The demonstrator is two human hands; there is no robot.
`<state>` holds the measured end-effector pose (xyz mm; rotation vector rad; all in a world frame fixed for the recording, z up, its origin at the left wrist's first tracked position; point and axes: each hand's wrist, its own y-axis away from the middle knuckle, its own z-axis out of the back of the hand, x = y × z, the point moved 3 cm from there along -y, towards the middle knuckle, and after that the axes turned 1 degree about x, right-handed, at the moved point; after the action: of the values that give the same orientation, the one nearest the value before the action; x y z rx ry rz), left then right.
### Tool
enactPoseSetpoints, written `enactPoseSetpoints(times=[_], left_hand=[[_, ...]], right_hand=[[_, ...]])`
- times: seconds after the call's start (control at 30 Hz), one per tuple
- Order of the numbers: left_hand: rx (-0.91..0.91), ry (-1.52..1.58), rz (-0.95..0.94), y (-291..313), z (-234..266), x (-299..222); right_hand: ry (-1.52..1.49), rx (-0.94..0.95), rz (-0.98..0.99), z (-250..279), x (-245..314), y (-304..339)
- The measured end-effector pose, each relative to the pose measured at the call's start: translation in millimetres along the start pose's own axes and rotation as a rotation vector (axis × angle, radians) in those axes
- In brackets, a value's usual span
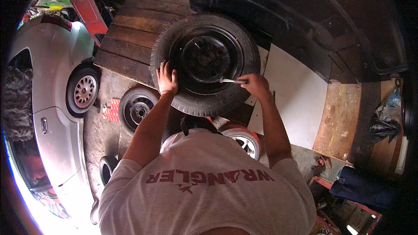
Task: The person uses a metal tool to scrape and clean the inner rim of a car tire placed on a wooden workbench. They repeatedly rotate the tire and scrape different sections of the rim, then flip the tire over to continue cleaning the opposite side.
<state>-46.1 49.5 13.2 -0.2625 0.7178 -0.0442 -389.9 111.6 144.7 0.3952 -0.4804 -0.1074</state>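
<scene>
You are leaning over one large tyre on a black steel rim point(204, 63), which is lying flat on a platform of dark wooden planks point(130, 35) in front of you. Counting wheels, four more are showing below and to the left of it: one black-rimmed wheel point(137, 109) just beside your left forearm, one wheel with a red-edged tyre and silver rim point(246, 141) near your right elbow, one dark tyre point(106, 167) partly hidden by your shirt, and one silver-rimmed wheel point(83, 90) mounted on the single silver car point(56, 87) at the left. One white board point(289, 98) is lying to the right of the tyre.

Your left hand point(166, 79) is resting on the tyre's near sidewall, fingers spread and pressing flat, gripping nothing. Your right hand point(254, 83) is closed around the handle end of one slim metal tool point(230, 80), whose tip is reaching in toward the edge of the black rim. One dark plastic bag point(385, 119) is sitting on the wooden floor at the far right.
</scene>
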Motion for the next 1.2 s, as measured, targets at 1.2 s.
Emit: enactPoseSetpoints(times=[1.2], left_hand=[[0.008,0.031,-0.005,-11,-3,1]], right_hand=[[0.126,0.031,-0.086,-23,13,-16]])
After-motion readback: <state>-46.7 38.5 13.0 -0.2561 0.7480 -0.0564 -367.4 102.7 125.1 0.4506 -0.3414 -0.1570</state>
